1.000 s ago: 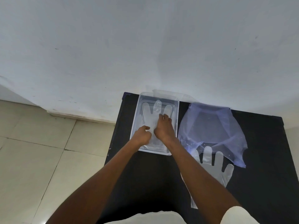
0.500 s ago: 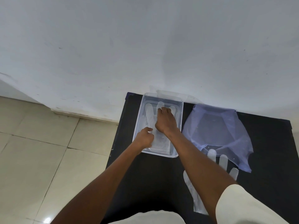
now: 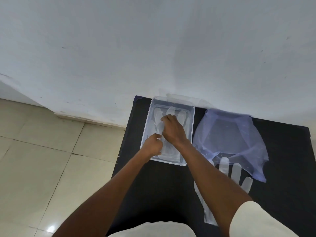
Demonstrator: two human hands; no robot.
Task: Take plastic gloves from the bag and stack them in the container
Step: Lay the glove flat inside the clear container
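A clear plastic container stands at the far left of the black table. Translucent plastic gloves lie flat inside it, fingers pointing toward the wall. My right hand rests on top of the gloves, fingers curled on one glove's fingers. My left hand sits at the container's near left part, closed on the glove's cuff. Right of the container lies a bluish plastic bag. One more glove lies on the table below the bag, partly hidden by my right forearm.
A white wall runs just behind the table. Beige floor tiles lie to the left of the table's left edge. A clear lid leans behind the container against the wall.
My right hand slid up over the gloves toward their fingers, then shifted slightly left and curled. My left hand stayed at the cuff end.
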